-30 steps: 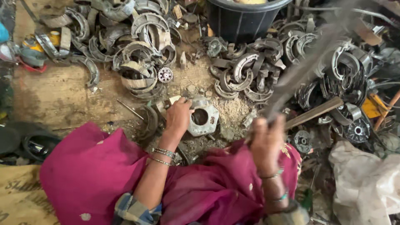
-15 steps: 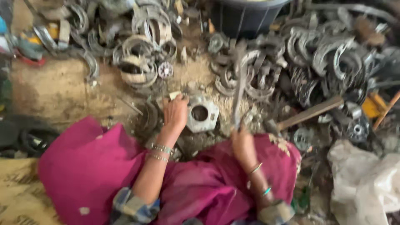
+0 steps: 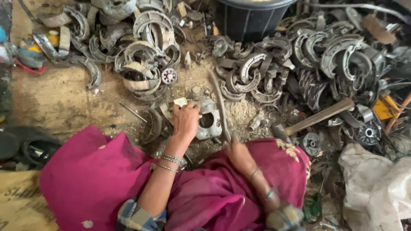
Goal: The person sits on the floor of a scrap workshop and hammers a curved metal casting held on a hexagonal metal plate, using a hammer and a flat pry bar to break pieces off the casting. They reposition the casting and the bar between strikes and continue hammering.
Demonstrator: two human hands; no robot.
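My left hand (image 3: 186, 121) presses down on a grey metal casting with a round hole (image 3: 208, 119) that lies on the dusty ground in front of my knees. My right hand (image 3: 239, 152) grips a long, thin metal rod (image 3: 219, 102). The rod's far end points away from me and its shaft lies across the casting's right side. Both wrists wear bangles, and magenta cloth (image 3: 102, 179) covers my lap.
Heaps of curved brake shoes (image 3: 147, 51) lie at the back left, and more brake shoes (image 3: 329, 55) at the right. A small gear (image 3: 169, 76), a black tub (image 3: 250, 17), a wooden-handled hammer (image 3: 319, 116) and a white sack (image 3: 376, 192) surround the spot.
My right hand has swung the rod down from a raised, blurred position at the right onto the casting. The left hand has stayed on the casting.
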